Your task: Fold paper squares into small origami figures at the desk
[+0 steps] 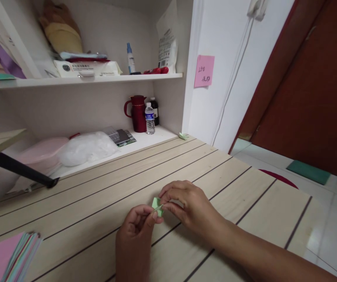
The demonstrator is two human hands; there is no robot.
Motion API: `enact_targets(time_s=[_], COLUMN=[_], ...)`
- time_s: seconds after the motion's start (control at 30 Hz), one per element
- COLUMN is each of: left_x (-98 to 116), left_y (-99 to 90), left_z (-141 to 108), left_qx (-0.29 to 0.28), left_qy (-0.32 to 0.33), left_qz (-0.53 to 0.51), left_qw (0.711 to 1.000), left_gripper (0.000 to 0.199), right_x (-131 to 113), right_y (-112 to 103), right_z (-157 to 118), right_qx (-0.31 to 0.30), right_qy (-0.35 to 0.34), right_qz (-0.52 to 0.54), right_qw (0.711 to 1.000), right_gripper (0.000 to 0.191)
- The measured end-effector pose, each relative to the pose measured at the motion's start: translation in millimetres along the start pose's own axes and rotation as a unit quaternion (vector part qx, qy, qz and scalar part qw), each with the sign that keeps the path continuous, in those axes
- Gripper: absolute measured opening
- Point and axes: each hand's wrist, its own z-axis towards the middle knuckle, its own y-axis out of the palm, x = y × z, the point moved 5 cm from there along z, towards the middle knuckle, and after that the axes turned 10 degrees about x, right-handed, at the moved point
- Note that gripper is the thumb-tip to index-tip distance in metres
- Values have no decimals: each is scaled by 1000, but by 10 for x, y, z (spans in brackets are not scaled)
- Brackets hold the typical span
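Pinching folded green paper (156, 203) in left hand (137, 227), apparently for steadiness | nipping its edge thumb-to-finger in right hand (192, 204)

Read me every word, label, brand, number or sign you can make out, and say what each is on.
"25", then perhaps a 0, on the pink note; its second line is unreadable.
Too small or blurred to read: print on the white packet, blue-capped bottle, white bag, water bottle and dark bottle.

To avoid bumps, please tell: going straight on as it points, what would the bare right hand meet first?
The right hand would probably first meet the small pale green folded paper, then the left hand; depth is unclear.
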Motion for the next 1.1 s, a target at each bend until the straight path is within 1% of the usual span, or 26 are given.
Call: enact_targets(time_s=[0.1,0.13,0.17,0.23,0.3,0.37,0.43,0.53,0.67,0.73,0.83,0.9,1.03,1.1], left_x=[-15,-9,11,80,142,163,161,155,170,179,189,175,90,49], left_y=[23,23,15,-14,-35,-45,-47,-38,-31,-34,-55,-72,-81,-82], left_z=[8,12,14,3,-29,-52,-60,-65,-75,-79,-77,-63,-19,-4], left_qx=[-17,-14,-3,37,67,72,61,41,36,32,29,29,11,5], left_qy=[25,49,87,191,286,333,348,347,336,323,302,275,189,153], left_qz=[30,55,85,148,191,213,228,244,257,255,234,206,128,89], left_qw=[999,997,993,970,936,915,907,904,905,911,924,939,974,984], left_gripper=[23,21,19,14,10,8,8,8,5,3,5,6,9,12], right_x=[19,28,37,56,70,76,73,55,31,24,24,34,71,85], right_y=[17,22,28,36,43,53,65,87,132,150,161,164,170,175], right_z=[0,2,4,9,10,5,-4,-23,-42,-46,-40,-31,-13,-8], right_qx=[-5,-5,-6,-5,-5,-7,-9,-12,-35,-47,-55,-60,-68,-71], right_qy=[-8,-11,-14,-18,-19,-21,-26,-44,-60,-55,-39,-26,2,12], right_qz=[-11,-20,-31,-53,-68,-75,-82,-89,-84,-77,-65,-58,-42,-36], right_qw=[1000,1000,999,998,997,997,996,995,994,994,996,996,997,997], right_gripper=[11,12,12,12,12,11,11,10,10,10,10,10,12,13])
